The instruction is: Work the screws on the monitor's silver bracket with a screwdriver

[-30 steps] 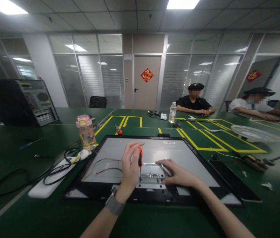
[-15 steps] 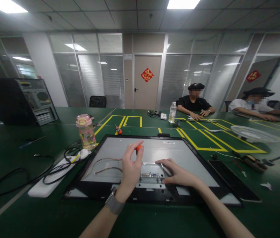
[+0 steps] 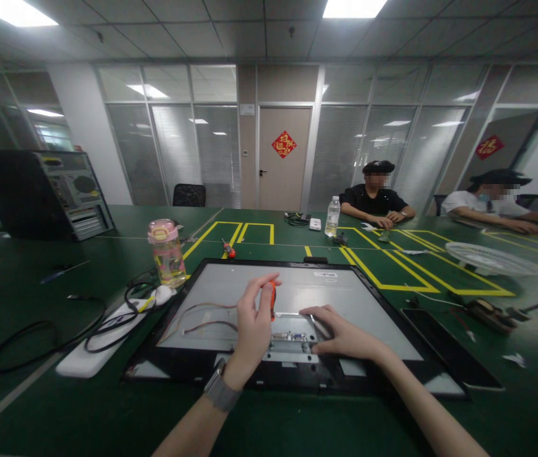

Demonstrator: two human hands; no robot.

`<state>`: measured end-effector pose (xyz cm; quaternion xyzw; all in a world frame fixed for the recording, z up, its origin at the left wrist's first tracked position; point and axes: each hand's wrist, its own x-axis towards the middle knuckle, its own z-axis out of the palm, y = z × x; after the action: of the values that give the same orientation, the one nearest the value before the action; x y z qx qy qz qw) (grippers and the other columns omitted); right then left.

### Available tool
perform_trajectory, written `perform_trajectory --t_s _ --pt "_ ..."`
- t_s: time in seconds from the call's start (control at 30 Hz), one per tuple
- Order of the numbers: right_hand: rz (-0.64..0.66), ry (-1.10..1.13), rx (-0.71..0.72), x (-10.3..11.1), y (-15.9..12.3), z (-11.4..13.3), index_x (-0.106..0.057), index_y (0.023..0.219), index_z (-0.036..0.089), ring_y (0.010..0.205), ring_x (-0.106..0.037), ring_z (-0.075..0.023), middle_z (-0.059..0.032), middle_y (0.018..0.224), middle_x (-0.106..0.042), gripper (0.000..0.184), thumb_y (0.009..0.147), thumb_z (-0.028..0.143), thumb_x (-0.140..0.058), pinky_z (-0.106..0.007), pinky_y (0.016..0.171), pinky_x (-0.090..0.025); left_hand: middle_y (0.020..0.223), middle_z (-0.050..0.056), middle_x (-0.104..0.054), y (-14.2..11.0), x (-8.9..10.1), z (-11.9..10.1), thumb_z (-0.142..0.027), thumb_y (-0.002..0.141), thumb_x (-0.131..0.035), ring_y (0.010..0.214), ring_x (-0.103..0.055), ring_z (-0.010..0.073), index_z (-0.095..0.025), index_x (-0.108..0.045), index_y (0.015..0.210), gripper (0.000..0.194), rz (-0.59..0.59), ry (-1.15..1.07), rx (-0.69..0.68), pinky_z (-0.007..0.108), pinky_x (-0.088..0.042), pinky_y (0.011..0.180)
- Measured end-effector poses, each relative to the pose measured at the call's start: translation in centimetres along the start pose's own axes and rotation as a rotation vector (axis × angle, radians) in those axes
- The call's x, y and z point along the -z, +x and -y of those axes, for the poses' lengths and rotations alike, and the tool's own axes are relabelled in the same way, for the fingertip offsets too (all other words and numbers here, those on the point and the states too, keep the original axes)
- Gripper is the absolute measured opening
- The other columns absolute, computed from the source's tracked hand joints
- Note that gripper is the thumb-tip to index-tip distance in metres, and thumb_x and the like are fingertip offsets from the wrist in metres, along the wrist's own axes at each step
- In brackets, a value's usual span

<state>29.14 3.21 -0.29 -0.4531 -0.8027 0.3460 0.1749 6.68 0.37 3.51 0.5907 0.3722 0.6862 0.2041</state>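
A large flat display panel (image 3: 368,301) with a grey back and black frame lies on the green table. A metal bracket (image 3: 290,357) with connector sockets is on its near middle. My left hand (image 3: 254,320), a watch on its wrist, is closed around the orange handle of a screwdriver (image 3: 273,298); the fingers hide its shaft and tip. To the right, my right hand (image 3: 345,333) grips the bracket's right end, thumb on the near side and fingers on the far side. Thin wires (image 3: 205,325) lie on the panel left of my left hand.
Left of the panel are a white power strip (image 3: 100,346) with black cables and a pink-lidded bottle (image 3: 167,254). A red-handled tool (image 3: 229,252) lies beyond the panel. At right lies a black phone-like slab (image 3: 452,352). Two people sit across the table.
My left hand has shifted slightly and its grip has turned, so more of the orange handle shows. My right hand keeps its place on the bracket.
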Motion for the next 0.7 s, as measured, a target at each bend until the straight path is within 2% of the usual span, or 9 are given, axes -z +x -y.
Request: perform_trajectory --t_s 0.07,0.17,0.23,0.33,0.4,0.47,0.53,0.6,0.7 --pt "0.0 -0.003 -0.005 0.0 0.0 0.1 -0.046 0.136 0.024 0.12 -0.046 -0.0263 -0.0068 0.123 -0.047 0.074 0.069 0.032 -0.074 -0.038 0.11 -0.032 0.091 0.005 -0.063 -0.1 0.0 -0.1 -0.032 0.095 -0.049 0.08 -0.059 0.0171 -0.02 -0.07 0.096 0.025 0.023 0.011 -0.018 0.03 -0.05 0.077" --pt "0.004 -0.014 -0.007 0.1 -0.1 0.3 -0.046 0.137 0.025 0.12 -0.046 -0.0261 -0.0068 0.123 -0.048 0.074 0.069 0.031 -0.075 -0.039 0.111 -0.031 0.088 0.004 -0.057 0.2 0.0 -0.2 -0.03 0.083 -0.065 0.082 -0.057 0.018 -0.02 -0.072 0.084 0.012 -0.011 0.068 -0.091 0.031 -0.05 0.078" --pt "0.002 -0.017 -0.003 0.1 -0.1 0.3 -0.046 0.136 0.025 0.12 -0.046 -0.0256 -0.0067 0.123 -0.048 0.074 0.069 0.03 -0.075 -0.038 0.111 -0.032 0.084 0.003 -0.056 0.5 0.2 -0.3 -0.027 0.082 -0.066 0.079 -0.058 0.0174 -0.02 -0.072 0.086 0.01 0.011 0.064 -0.083 0.03 -0.05 0.077" --pt "-0.003 -0.019 -0.001 0.1 -0.1 0.1 -0.046 0.136 0.026 0.119 -0.047 -0.0252 -0.0065 0.123 -0.048 0.073 0.069 0.031 -0.075 -0.039 0.11 -0.033 0.087 0.006 -0.064 1.3 0.7 -0.2 -0.027 0.09 -0.053 0.08 -0.063 0.0179 -0.018 -0.071 0.1 0.022 0.141 -0.024 0.011 0.03 -0.051 0.076" --pt "-0.004 -0.023 0.001 0.0 -0.1 0.1 -0.046 0.136 0.027 0.12 -0.046 -0.0256 -0.0064 0.124 -0.048 0.073 0.069 0.032 -0.075 -0.039 0.111 -0.032 0.088 0.007 -0.068 1.9 1.3 -0.2 -0.029 0.093 -0.047 0.084 -0.065 0.0191 -0.018 -0.071 0.099 0.027 0.236 -0.079 0.051 0.031 -0.052 0.078" --pt "-0.004 -0.027 0.005 0.1 -0.1 0.1 -0.046 0.136 0.026 0.121 -0.046 -0.0261 -0.0065 0.124 -0.049 0.074 0.069 0.033 -0.075 -0.04 0.111 -0.032 0.09 0.007 -0.067 2.4 1.8 -0.2 -0.029 0.086 -0.058 0.088 -0.063 0.0197 -0.02 -0.074 0.094 0.02 0.315 -0.033 -0.023 0.031 -0.052 0.079" --pt "0.0 -0.029 0.007 0.1 -0.1 0.1 -0.046 0.136 0.026 0.121 -0.045 -0.0262 -0.0066 0.125 -0.049 0.074 0.069 0.034 -0.075 -0.04 0.111 -0.032 0.088 0.005 -0.064 2.8 2.3 -0.1 -0.027 0.076 -0.071 0.083 -0.063 0.0178 -0.021 -0.074 0.089 0.014 0.322 0.008 -0.052 0.028 -0.053 0.073" --pt "0.003 -0.027 0.006 0.1 0.0 0.1 -0.046 0.136 0.026 0.121 -0.045 -0.0262 -0.0067 0.125 -0.048 0.074 0.069 0.035 -0.075 -0.04 0.111 -0.032 0.087 0.005 -0.065 3.1 2.8 -0.2 -0.025 0.077 -0.07 0.081 -0.064 0.0173 -0.021 -0.074 0.09 0.014 0.331 -0.003 -0.026 0.027 -0.054 0.071" --pt "0.003 -0.018 0.004 0.1 0.0 0.0 -0.046 0.137 0.026 0.12 -0.046 -0.0261 -0.0071 0.126 -0.048 0.074 0.069 0.035 -0.076 -0.04 0.111 -0.031 0.091 0.008 -0.069 3.4 3.5 -0.3 -0.026 0.086 -0.059 0.08 -0.068 0.0177 -0.019 -0.071 0.103 0.022 0.419 -0.08 0.061 0.032 -0.056 0.077"
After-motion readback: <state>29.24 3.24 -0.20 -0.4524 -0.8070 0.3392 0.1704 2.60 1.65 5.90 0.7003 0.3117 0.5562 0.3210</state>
